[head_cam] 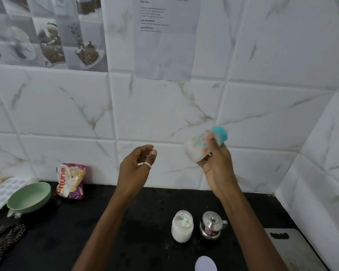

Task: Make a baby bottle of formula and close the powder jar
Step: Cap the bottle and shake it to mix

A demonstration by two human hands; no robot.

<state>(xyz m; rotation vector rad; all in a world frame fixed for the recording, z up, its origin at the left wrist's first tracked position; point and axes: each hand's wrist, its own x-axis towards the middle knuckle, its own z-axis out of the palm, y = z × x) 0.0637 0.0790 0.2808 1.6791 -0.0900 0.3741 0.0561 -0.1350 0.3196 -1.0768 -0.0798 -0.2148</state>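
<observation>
My right hand (216, 167) grips the baby bottle (199, 146) in the air in front of the tiled wall. The bottle is blurred and tilted, with its teal cap (220, 133) pointing up to the right and white liquid inside. My left hand (137, 165) hovers to the left of it with fingers loosely curled, holding nothing. Below on the black counter stands the glass powder jar (182, 226), lidless, with white powder and a pale green scoop (185, 222) inside. A white round lid (205, 264) lies at the counter's front edge.
A small steel pot with a lid (211, 225) stands right of the jar. A grey cutting board (294, 249) lies at the right. A green bowl (29, 198), a snack packet (71, 180) and a dark striped cord (4, 241) are on the left.
</observation>
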